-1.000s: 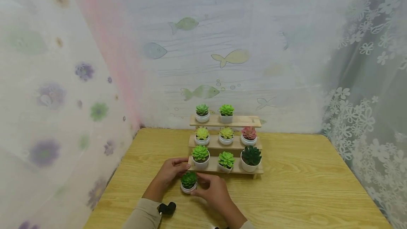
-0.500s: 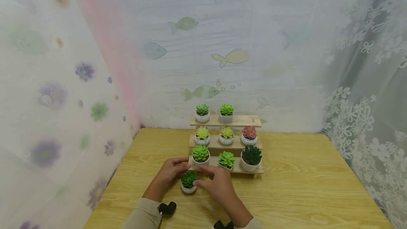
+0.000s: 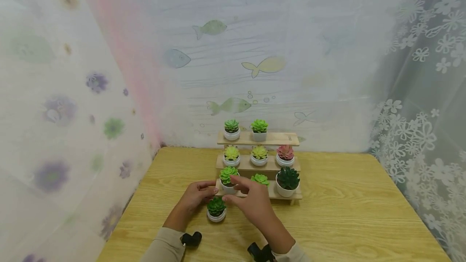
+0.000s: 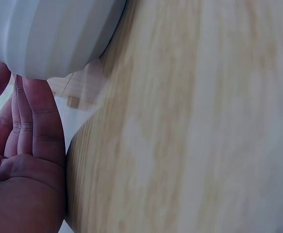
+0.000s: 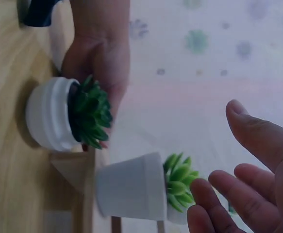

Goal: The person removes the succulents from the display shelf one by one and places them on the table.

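Note:
My left hand (image 3: 195,198) grips the left end of the lowest tier of a three-tier wooden plant stand (image 3: 278,137). In the left wrist view a white pot (image 4: 54,39) hides the fingertips. My right hand (image 3: 255,203) holds nothing, thumb and fingers spread apart, in front of the bottom tier. Close to its fingertips is a bright green succulent (image 3: 227,173) in a white pot (image 5: 131,187). A dark green succulent (image 3: 216,205) in a ridged white pot (image 5: 49,114) stands upright on the table before the stand's left corner, between the hands.
Several potted succulents fill the tiers, among them a red one (image 3: 285,153) and a large dark one (image 3: 288,178). The hand partly covers a light green succulent (image 3: 260,179). The wooden table (image 3: 349,205) extends on both sides, with patterned curtains (image 3: 309,92) around it.
My right hand has left the dark green succulent's pot and moved up and right towards the bottom tier. The pot stays put on the table. My left hand has not moved.

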`<state>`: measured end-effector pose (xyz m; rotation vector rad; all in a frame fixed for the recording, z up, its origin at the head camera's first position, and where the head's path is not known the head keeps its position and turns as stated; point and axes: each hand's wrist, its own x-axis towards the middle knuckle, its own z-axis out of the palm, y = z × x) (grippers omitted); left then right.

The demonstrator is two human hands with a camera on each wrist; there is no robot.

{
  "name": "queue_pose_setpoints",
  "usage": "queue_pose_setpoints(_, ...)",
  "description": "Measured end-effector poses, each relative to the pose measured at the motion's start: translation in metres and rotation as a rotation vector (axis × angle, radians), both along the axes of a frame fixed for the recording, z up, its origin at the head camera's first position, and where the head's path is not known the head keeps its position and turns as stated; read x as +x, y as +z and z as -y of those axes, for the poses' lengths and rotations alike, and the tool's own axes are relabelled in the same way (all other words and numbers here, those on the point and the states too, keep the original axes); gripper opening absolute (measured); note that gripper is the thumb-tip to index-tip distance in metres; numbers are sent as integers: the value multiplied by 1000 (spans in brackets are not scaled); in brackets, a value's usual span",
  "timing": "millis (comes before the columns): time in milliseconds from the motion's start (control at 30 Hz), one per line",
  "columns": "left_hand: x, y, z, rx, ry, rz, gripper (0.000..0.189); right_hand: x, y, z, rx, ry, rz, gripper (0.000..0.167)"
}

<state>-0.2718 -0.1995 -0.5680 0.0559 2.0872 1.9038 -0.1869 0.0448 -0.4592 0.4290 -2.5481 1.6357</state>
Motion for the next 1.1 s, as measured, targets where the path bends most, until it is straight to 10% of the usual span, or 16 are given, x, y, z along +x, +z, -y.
queue_pose_setpoints(1100,2,4,-1,-17,13,0,50,-47,53,-32,68,-195,-338,59)
